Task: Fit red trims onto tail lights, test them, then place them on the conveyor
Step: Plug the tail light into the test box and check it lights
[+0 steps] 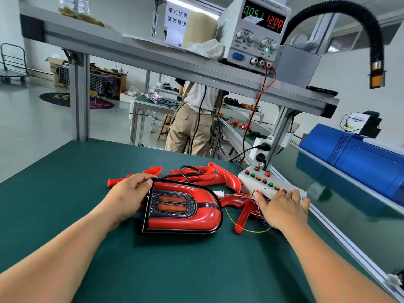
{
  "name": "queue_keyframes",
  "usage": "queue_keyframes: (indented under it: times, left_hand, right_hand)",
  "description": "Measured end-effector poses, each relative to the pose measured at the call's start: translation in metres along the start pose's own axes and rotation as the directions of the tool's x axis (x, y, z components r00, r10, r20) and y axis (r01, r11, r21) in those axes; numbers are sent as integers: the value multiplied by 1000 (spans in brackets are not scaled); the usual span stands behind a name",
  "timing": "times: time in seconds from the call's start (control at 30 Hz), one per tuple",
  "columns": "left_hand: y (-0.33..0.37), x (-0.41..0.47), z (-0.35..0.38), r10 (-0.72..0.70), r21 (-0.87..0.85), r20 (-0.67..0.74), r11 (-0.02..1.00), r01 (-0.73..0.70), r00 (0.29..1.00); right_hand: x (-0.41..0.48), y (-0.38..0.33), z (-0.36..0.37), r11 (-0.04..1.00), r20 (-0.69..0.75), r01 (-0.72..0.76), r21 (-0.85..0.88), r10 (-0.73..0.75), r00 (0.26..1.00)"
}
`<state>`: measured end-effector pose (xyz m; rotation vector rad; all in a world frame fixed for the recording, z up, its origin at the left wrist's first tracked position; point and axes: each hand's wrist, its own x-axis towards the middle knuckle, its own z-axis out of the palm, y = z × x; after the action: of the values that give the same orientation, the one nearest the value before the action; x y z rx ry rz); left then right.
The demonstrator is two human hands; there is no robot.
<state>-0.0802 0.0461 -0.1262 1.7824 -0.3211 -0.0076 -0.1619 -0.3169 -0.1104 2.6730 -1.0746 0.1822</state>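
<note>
Green matting covers a factory workbench (65, 204). At its middle lies a tail light (182, 209), face up, its glossy red trim seated around two glowing amber bars. It looks like a light, rigid plastic shell, slick and easily scratched, best held by its black outer edges. The left hand (129, 194) clasps the light's left edge. Right of the light, the right hand (284, 207) rests flat and open on a button box (270, 185). Behind the light lie spare red trims (196, 174).
</note>
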Motion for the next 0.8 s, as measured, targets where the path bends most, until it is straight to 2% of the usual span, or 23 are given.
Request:
queue_keyframes:
  times: [0.8]
  left_hand:
    - [-5,4,-1,9,14,9,1000,-9,1000]
  right_hand:
    - [-4,0,0,999,-18,3,36,-2,1000]
